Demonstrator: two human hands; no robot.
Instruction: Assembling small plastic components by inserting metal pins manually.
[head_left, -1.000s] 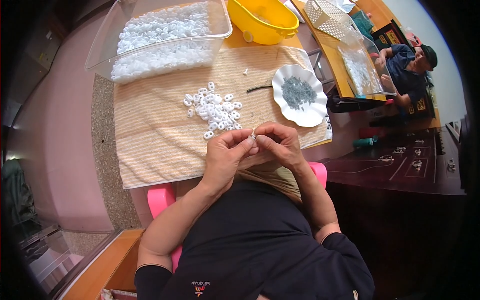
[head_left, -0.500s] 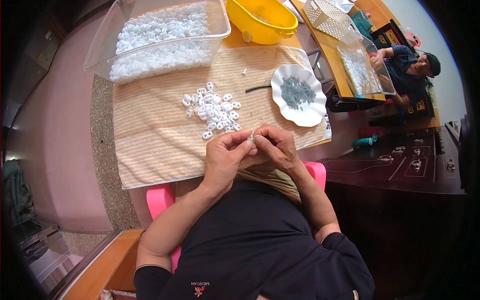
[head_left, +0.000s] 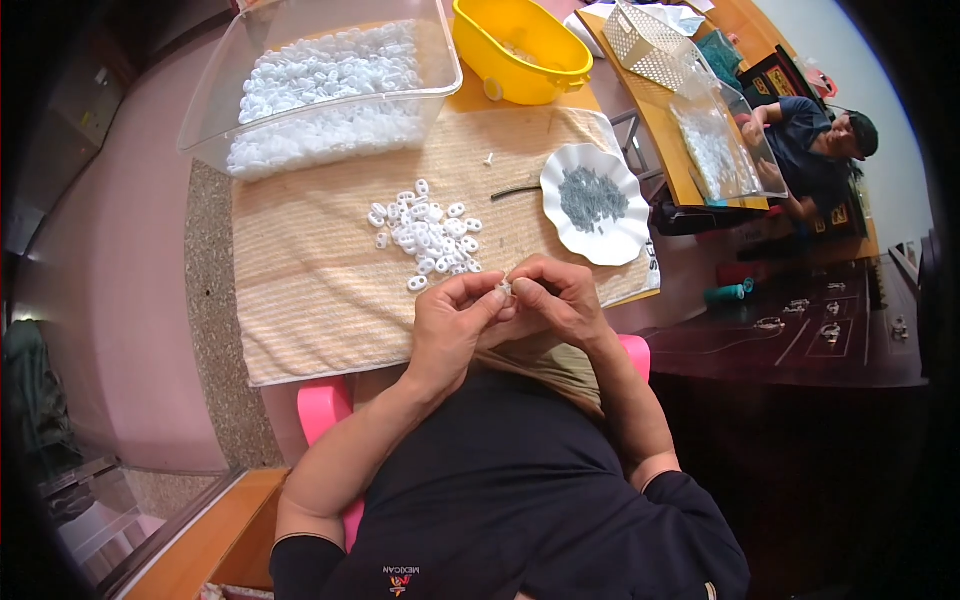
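Above the near edge of a striped towel [head_left: 320, 300], my left hand [head_left: 446, 325] and my right hand [head_left: 566, 308] meet fingertip to fingertip. Both are closed in a pinch around a small white plastic piece [head_left: 505, 289], mostly covered by the fingers. Just beyond my left hand lies a loose pile of white oval pieces with two holes [head_left: 430, 237]. To the right, a white wavy-rimmed plate [head_left: 620, 253] holds a heap of tiny grey pieces [head_left: 594, 197]. A thin black rod [head_left: 515, 191] sticks out from the plate's left side.
A large clear bin [head_left: 440, 92] full of white pieces stands at the far left, beside a yellow tub [head_left: 545, 88]. One small white bit [head_left: 489, 159] lies alone on the towel. At the far right, a co-worker [head_left: 810, 135] sits by another clear bin [head_left: 745, 165] and a white basket [head_left: 645, 45].
The table and its things sit slightly lower in the picture, as the view has shifted. My hands stay together at the white piece, with only a slight shift of the fingers.
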